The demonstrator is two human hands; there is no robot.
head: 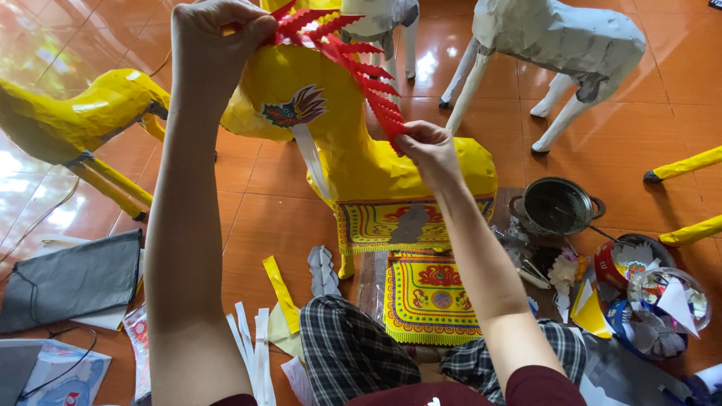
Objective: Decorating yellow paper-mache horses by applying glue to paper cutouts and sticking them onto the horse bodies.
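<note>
Both hands on red fringe (yellow horse)

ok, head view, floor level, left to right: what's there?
Grey bag → white paper strips → yellow paper strip → patterned yellow cloth → metal pot → clear bowl of paper scraps.

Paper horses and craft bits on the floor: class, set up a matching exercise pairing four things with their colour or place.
Things:
1. Fringed mane strip
2. Horse being decorated
3. Horse at upper right
4. Metal pot

Descriptions:
A. Plain grey-white
B. On the floor, right of the yellow horse
C. Red, held by both hands
D. Shiny yellow

Pairs: 1-C, 2-D, 3-A, 4-B
</note>
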